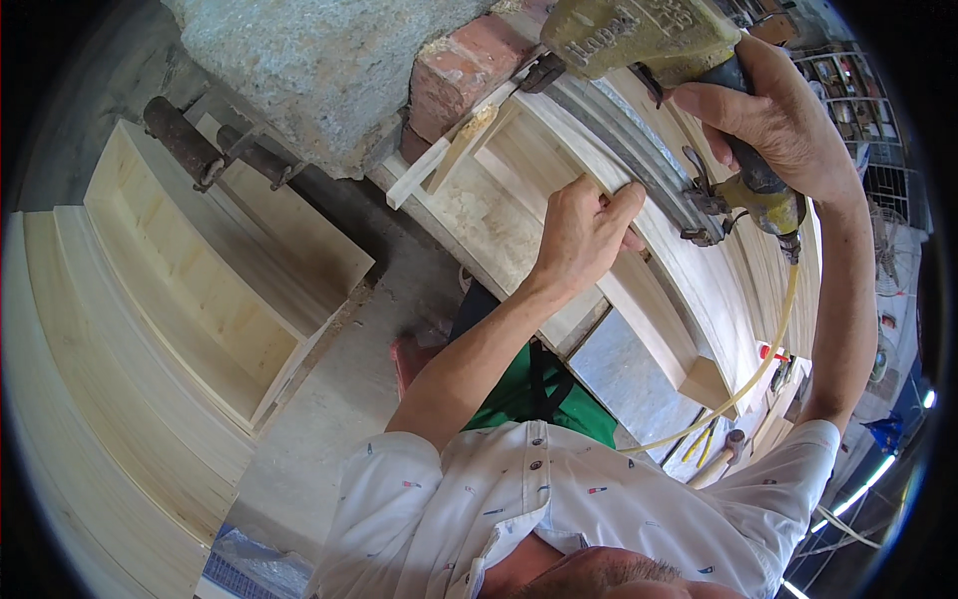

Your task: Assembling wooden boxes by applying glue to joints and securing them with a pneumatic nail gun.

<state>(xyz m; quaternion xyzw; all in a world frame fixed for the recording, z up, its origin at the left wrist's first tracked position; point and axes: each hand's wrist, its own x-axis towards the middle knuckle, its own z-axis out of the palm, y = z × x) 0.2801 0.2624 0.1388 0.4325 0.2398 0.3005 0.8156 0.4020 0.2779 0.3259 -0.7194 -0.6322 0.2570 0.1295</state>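
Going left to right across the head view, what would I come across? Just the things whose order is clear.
Open wooden box → reddish brick → left hand → right hand → caged fan near the right rim.

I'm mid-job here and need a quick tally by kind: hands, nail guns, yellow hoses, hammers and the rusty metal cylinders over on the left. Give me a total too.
Hands: 2
Nail gun: 1
Yellow hose: 1
Hammer: 1
Rusty metal cylinders: 2
Total: 7
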